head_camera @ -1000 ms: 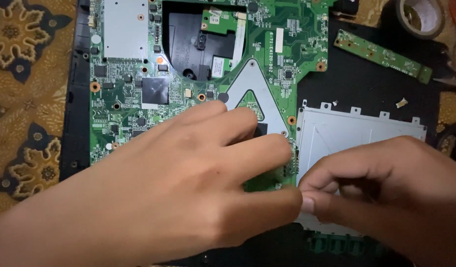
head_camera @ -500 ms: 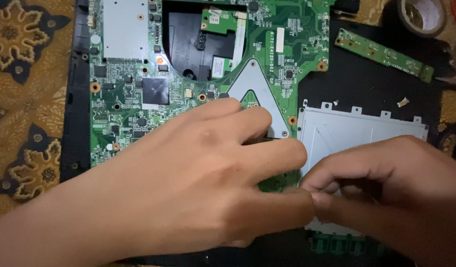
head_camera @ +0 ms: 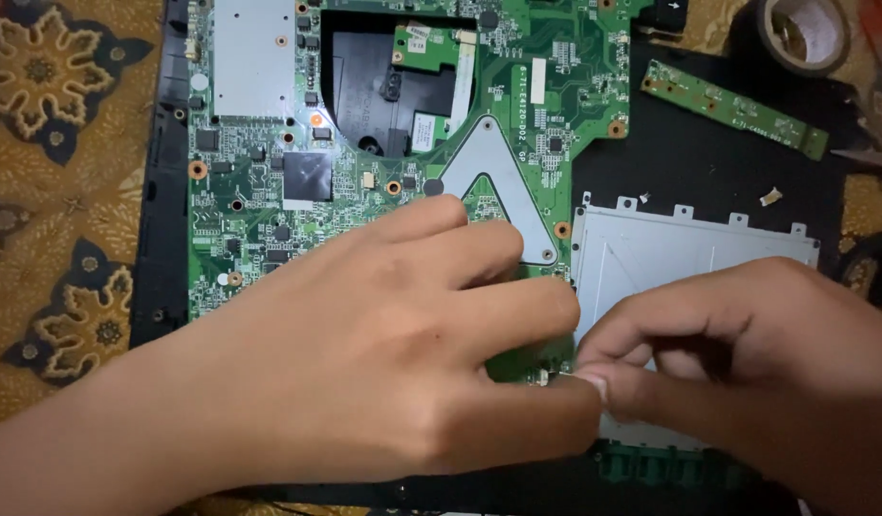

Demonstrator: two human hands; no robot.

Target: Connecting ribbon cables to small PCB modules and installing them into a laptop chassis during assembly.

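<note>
Motherboard, green and bare, lies in the black laptop base on a patterned cloth, with my left hand spread flat over its lower right corner. My right hand is pinched narrow at that board edge beside the silver metal plate; I cannot tell what, if anything, sits between the fingertips. A narrow green circuit strip and a tape roll lie well apart, upper right.

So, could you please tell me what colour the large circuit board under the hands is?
Green; the large circuit board shows clearly in the head view.
</note>
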